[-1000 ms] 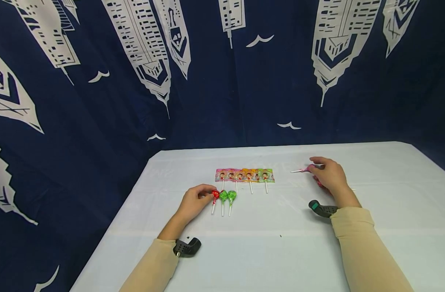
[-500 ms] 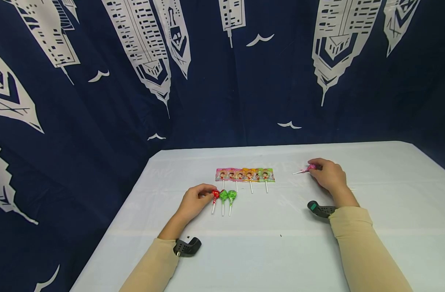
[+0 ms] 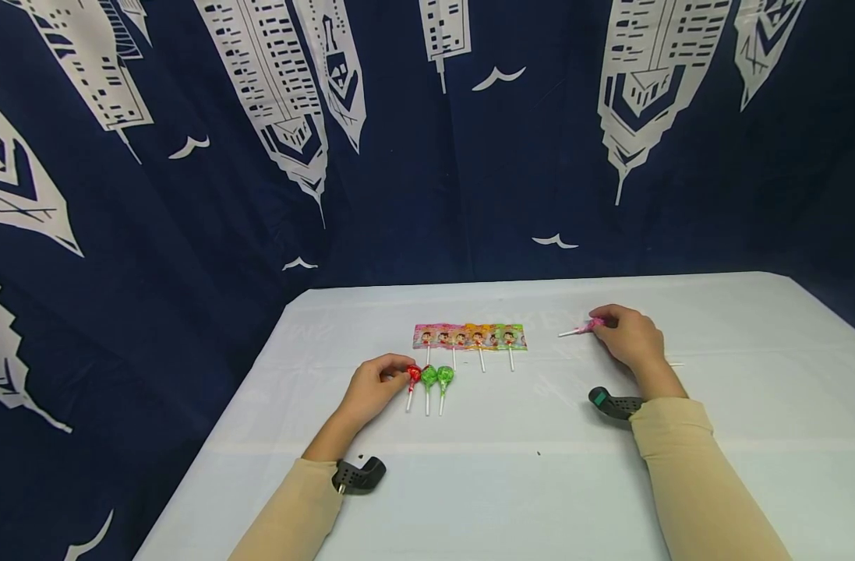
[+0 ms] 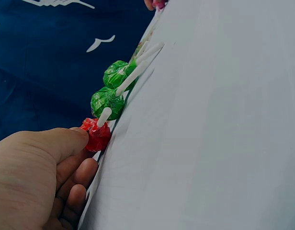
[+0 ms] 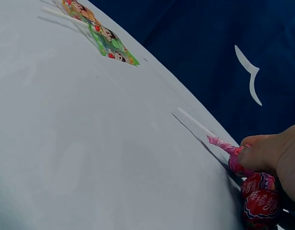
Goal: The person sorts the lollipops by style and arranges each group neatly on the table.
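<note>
My left hand (image 3: 372,389) pinches the wrapped head of a red lollipop (image 3: 414,375) lying on the white table. Just right of it lie two green lollipops (image 3: 437,375), sticks toward me. Over at the right, my right hand (image 3: 632,340) holds a pink lollipop (image 3: 583,327) by its head between thumb and fingers, its white stick pointing left. In the right wrist view, dark red wrapped lollipops (image 5: 262,203) sit under that hand; in the head view the hand hides them apart from a bit of white stick (image 3: 676,364).
Behind the green lollipops lies a row of flat-wrapped lollipops (image 3: 478,336) in pink, orange and green, sticks toward me. A white cloth covers the table (image 3: 511,483). A dark blue curtain (image 3: 413,210) with white prints hangs behind the far edge.
My right hand has shifted slightly left and turned the pink lollipop so its stick tilts a little. The red wrapper seen beneath that hand is now covered. The left hand stays put.
</note>
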Available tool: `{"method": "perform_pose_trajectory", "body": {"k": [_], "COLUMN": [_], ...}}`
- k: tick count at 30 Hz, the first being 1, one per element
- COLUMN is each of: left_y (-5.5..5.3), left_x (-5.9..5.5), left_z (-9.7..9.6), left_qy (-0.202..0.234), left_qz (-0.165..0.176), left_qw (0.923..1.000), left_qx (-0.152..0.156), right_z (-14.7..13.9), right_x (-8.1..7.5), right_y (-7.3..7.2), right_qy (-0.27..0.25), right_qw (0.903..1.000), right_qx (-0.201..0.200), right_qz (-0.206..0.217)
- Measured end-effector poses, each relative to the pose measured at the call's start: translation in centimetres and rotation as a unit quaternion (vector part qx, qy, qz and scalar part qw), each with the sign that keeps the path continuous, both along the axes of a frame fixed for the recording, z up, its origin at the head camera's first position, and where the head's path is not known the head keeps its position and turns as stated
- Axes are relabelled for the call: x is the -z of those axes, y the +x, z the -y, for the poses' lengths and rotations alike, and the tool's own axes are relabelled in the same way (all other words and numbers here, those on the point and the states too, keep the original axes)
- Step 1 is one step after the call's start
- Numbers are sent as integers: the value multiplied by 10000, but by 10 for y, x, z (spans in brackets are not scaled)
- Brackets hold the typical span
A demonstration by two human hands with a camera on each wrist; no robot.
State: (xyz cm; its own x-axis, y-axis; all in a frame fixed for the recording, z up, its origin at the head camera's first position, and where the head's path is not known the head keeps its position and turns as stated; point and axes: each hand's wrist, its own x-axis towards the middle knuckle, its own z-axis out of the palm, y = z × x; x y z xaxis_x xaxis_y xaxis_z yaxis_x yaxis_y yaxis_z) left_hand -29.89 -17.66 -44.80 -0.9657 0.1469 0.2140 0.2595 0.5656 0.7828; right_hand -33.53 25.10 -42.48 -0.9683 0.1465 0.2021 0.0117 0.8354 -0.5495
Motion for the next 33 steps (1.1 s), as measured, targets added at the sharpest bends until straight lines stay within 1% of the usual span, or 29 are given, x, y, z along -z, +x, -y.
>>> {"method": "perform_pose_trajectory", "body": {"k": [8,18,26,30,33], "left_y": [-1,-1,0,0,-1], "left_x": [1,0,0,0,1], "left_z": [1,1,1,0,1], "left_qy": [-27,15,2,-3,-18], "left_qz": [-38,-49,-82,-74,-81], "left_qw": [10000,10000,10000,10000,10000], "left_qx": [-7,27,54,43,45], "right_z": [0,-1,5,7,9], "right_x": [-4,-10,-20,-25,-28], "right_y": [1,3,6,7,8], "right_qy": [-387,-946,-943,-1057,-1105], "right_qw": [9992,9953,9948,9926,9907], "right_qx": [-70,-185,-341,-519,-730], "right_qz": [70,104,-157,-288,-312]}}
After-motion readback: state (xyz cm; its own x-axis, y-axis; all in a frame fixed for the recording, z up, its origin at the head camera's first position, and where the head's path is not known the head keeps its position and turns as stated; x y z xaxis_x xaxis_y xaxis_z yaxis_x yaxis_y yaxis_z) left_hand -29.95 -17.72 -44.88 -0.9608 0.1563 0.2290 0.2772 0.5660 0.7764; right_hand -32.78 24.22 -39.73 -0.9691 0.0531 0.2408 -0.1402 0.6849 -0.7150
